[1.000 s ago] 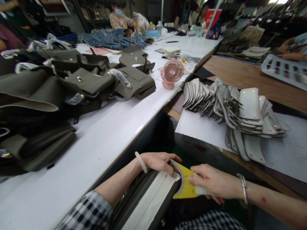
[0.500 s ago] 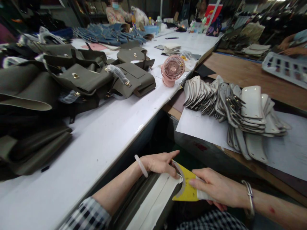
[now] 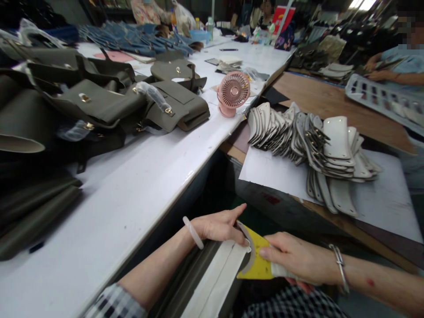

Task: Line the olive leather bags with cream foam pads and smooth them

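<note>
One grey-green piece (image 3: 195, 269): low in the view, in front of the person, just beside the edge of the white table; slanted, its far end up between the two hands; its near end runs out of the picture.
White strip (image 3: 217, 278): lies along the top of the piece; a thin dark line runs down its length.
Yellow tool (image 3: 260, 260): flat and flared, its curved grey edge facing the far end of the piece; whether they touch cannot be told.
Right hand (image 3: 294, 256): closed on the yellow tool's pale handle, thumb laid on the yellow part; a metal bangle (image 3: 340, 267) at the wrist.
Left hand (image 3: 217, 226): draped over the far end of the piece, thumb at the strip's tip, one finger pointing outward; whether it pinches or only presses cannot be told; a pale bangle (image 3: 192, 232) at the wrist.
White table (image 3: 159, 176): on the left, bearing grey-green bags (image 3: 180, 104) with gold-coloured fittings; a pink fan (image 3: 233, 90) stands beyond.
Brown table (image 3: 311, 95): on the right; pale curved pieces (image 3: 336, 137) overlap in piles on a white sheet (image 3: 265, 172).
Co-worker (image 3: 402, 62): upper right, in light blue, hands near a slotted grey tray (image 3: 364, 90).
</note>
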Demonstrator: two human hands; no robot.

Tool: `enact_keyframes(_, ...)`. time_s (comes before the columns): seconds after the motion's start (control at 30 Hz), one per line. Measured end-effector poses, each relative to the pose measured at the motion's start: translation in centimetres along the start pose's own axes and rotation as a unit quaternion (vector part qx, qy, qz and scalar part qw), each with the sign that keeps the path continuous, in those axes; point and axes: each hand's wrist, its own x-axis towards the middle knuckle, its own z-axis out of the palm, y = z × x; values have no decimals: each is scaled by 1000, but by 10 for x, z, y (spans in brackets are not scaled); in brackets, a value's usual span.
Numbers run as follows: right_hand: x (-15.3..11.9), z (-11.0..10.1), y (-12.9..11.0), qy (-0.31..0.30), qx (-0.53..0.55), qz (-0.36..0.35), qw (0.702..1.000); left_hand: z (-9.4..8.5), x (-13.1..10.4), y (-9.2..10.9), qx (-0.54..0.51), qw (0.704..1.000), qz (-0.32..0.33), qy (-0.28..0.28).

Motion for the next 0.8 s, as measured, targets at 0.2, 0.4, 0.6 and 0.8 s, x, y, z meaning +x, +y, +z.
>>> enact_keyframes(0.2, 2, 12, 3, 5, 48, 49, 998, 1, 5, -10, -73, 996, 24, -41)
enact_keyframes(0.4, 3, 11, -5, -6, 43, 72, 996, 2, 5, -13, -97, 993, 44, -44)
enact_keyframes(0.6, 1, 6, -7, -15, 34, 45, 998, 5, 4, -12, -165, 984, 51, -40)
enact_keyframes(0.8, 3, -5, -11, -56, 20, 16, 998, 7, 6, -15, -199, 977, 68, -30)
